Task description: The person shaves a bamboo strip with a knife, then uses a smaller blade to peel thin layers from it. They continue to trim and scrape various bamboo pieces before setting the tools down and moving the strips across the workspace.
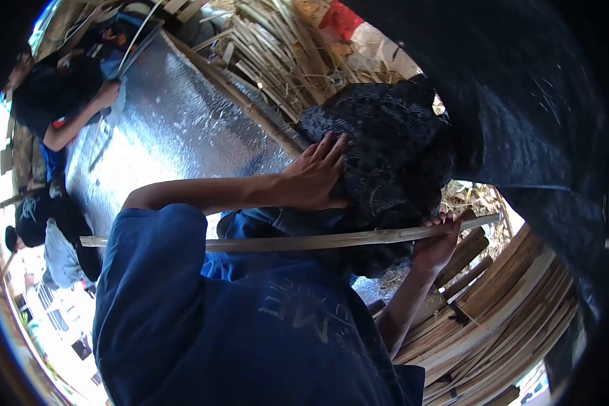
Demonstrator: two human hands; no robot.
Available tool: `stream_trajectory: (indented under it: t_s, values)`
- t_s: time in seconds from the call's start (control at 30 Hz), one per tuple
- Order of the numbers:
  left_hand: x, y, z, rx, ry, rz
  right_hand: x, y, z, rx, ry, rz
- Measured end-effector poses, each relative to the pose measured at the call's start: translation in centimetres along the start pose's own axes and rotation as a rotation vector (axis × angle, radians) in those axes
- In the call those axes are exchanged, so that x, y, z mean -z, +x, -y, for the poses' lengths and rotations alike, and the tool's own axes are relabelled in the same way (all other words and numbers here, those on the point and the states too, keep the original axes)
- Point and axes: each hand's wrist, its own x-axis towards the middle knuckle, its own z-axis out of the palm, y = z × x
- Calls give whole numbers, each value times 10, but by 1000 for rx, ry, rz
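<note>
My left hand [314, 172] lies on a dark patterned cloth [392, 149], its fingers stretched out and slightly apart. Lower and to the right, my right hand [436, 247] is closed around a long pale bamboo strip [318, 241] near its right end. The strip runs almost level across the front of my blue shirt [264, 318], passing below my left forearm, and its left end reaches past my sleeve.
A shiny wet-looking sheet [183, 115] covers the ground, with a pole [243, 101] across it. Bamboo pieces [271, 54] lie at the top, and long strips [501, 311] at the lower right. Dark sheeting hangs at the right. Another person [61, 95] holds a thin strip.
</note>
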Motion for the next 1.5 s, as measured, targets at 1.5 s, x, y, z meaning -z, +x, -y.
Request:
stream_trajectory:
  t_s: [1.5]
  values:
    - [-13, 60, -135, -460, -790, 1049, 46, -237, -189, 718, -439, -1548]
